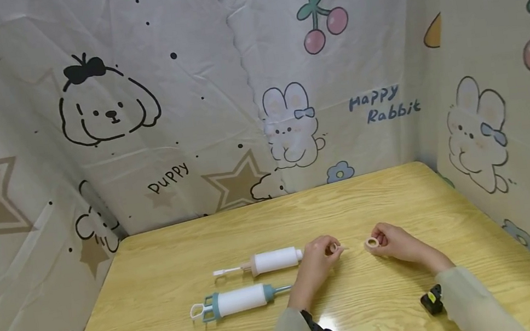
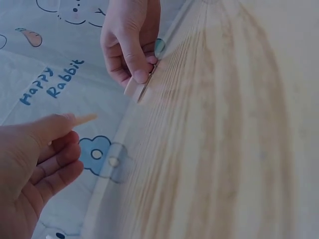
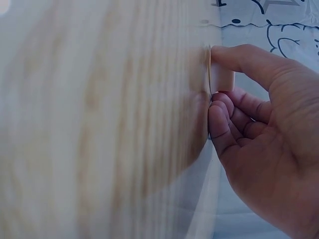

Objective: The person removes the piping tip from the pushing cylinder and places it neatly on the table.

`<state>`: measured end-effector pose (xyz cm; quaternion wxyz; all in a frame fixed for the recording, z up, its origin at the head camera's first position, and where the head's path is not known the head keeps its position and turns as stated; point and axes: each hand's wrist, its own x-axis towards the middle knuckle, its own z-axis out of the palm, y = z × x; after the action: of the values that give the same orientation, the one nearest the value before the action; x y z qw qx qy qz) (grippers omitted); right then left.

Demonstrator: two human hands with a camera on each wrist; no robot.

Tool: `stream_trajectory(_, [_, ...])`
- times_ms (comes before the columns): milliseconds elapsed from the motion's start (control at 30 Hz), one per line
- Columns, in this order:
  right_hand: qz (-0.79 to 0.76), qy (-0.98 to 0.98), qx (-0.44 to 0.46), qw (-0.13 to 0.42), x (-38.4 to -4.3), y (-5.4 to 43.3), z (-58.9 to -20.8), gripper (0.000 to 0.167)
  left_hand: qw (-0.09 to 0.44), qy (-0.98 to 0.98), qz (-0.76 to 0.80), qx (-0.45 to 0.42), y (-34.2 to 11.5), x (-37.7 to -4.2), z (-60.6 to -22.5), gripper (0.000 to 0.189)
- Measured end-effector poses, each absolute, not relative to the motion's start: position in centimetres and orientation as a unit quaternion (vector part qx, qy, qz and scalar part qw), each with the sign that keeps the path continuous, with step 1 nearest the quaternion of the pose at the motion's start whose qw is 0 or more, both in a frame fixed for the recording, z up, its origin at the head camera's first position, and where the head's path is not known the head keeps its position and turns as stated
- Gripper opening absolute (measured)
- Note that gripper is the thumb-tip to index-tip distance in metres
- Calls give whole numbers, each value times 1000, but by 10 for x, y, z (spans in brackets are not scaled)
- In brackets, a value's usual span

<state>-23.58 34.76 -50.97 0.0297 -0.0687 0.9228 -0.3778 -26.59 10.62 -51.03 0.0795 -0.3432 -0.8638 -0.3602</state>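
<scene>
Between the thumb and fingers of my left hand [image 1: 314,264] is a small beige piece with a narrow tip [image 2: 85,119]; in the head view a round, ring-like part shows near the fingertips. My right hand [image 1: 396,243] holds a beige ring [image 1: 371,243] by its side, at the tabletop. In the right wrist view the ring's pale side [image 3: 224,77] shows between thumb and fingers. Left of my left hand lies a syringe-like tool with a white barrel and beige fittings [image 1: 276,259], its right end partly behind that hand. A similar tool with blue-green fittings [image 1: 243,299] lies nearer me.
A wood-grain table [image 1: 392,310] carries everything. Printed fabric [image 1: 207,95] hangs behind it and at both sides. Black wrist-worn devices [image 1: 432,300] sit at both sleeves.
</scene>
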Motion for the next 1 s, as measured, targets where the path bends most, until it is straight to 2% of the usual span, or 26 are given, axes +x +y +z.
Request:
stream_trajectory(167, [-378,922,-74,30,-236,346,-507,28,95,-874,-331,-343,111,-268,-509,11])
stream_trajectory(433, [-382,921,-75,26,-237,348,-510,26,58,-893,-310,-320,117,-273,-517,14])
stream_trajectory(1000, [-396,915,-65,34,-236,349,-511,28,83,-910,-254,-316,121,-272,-520,12])
